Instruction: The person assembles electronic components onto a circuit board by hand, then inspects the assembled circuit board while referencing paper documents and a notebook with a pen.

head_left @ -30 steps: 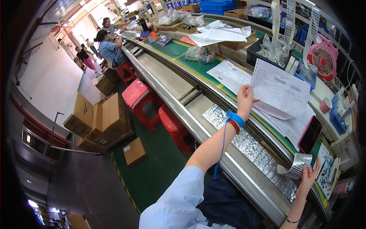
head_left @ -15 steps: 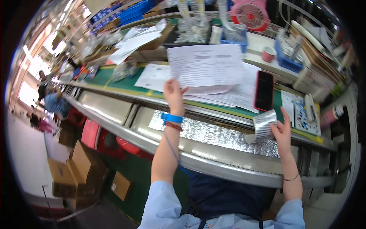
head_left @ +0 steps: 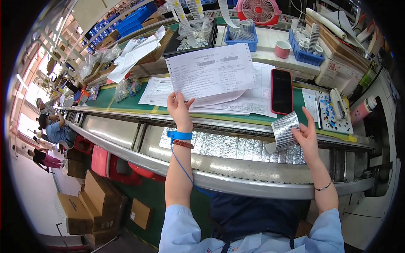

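My left hand [head_left: 180, 110] pinches the lower left corner of a printed paper form [head_left: 211, 74], which is lifted and tilted over other sheets [head_left: 263, 90] on the green bench. A blue wrist strap [head_left: 180, 135] with a cord is on that arm. In my right hand [head_left: 307, 137] is a curled roll of silvery label tape [head_left: 284, 130], held at its right edge by the thumb, with the index finger stretched upward. A black phone with a red edge [head_left: 281, 92] lies just beyond the roll.
A metal conveyor track [head_left: 228, 147] runs across in front of me. Beyond the bench stand blue baskets [head_left: 242, 38], a pink cup [head_left: 282, 49] and a pink fan [head_left: 256, 10]. On the right are a speckled board [head_left: 333, 114] and a bottle [head_left: 365, 109]. Cardboard boxes [head_left: 90, 206] sit lower left.
The view has shifted slightly, so bench things appear further left and higher. Both hands keep their hold on the form and the label roll.
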`<state>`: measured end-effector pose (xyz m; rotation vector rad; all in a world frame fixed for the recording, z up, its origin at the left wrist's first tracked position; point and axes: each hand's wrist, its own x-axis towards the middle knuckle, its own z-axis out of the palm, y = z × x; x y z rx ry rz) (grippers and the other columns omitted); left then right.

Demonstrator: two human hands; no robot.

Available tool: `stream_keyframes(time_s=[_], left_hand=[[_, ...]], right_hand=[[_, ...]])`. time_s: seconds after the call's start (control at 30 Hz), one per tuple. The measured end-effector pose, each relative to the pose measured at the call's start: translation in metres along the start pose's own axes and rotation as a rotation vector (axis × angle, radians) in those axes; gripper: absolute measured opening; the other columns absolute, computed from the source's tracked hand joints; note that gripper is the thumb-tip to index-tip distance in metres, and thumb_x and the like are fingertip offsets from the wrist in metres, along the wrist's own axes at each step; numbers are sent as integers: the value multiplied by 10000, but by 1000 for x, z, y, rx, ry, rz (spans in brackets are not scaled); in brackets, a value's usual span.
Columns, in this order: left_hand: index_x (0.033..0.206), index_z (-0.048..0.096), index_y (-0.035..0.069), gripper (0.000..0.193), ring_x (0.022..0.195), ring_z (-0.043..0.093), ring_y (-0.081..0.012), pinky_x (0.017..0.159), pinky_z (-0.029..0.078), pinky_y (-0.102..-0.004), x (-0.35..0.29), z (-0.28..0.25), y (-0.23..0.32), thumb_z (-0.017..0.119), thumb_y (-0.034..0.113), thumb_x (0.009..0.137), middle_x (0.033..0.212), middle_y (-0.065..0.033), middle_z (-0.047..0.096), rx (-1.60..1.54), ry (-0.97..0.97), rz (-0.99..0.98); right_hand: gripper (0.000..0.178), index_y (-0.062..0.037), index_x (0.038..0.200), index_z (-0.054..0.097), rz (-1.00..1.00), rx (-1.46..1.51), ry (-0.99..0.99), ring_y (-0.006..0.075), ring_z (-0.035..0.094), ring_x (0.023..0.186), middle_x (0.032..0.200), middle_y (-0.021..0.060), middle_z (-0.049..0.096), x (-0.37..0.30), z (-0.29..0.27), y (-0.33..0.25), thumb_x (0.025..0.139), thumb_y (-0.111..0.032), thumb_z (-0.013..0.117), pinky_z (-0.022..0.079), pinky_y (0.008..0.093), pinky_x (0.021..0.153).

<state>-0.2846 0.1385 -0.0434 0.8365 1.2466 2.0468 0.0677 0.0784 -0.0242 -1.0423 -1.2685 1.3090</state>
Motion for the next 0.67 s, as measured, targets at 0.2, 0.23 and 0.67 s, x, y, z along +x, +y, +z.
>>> stream_keyframes(time_s=[0.2, 0.23, 0.67], left_hand=[[1009, 439, -5, 172, 804, 564, -132, 667, 552, -287, 1, 1, 2, 442, 138, 914, 968, -104, 555, 5, 5, -7], [1008, 439, -6, 172, 803, 562, -132, 667, 551, -284, 1, 1, 2, 444, 138, 914, 969, -105, 554, 1, -1, -9], [1047, 454, -13, 162, 813, 580, -150, 616, 553, -237, -36, 34, 16, 409, 76, 919, 979, -134, 516, 203, -58, 562]], right_hand=[[653, -115, 1377, 158, -8, 5, 4, 87, 563, 835, 906, 82, 610, 2, 0, 1, 840, 13, 506, 434, 219, 750], [655, -116, 1377, 157, -19, 14, 5, 88, 563, 834, 903, 78, 610, 2, 0, 1, 839, 13, 508, 434, 220, 751], [653, -106, 1381, 139, -22, 2, 49, 113, 574, 868, 943, 98, 611, 1, -2, -3, 848, 3, 500, 435, 235, 785]])
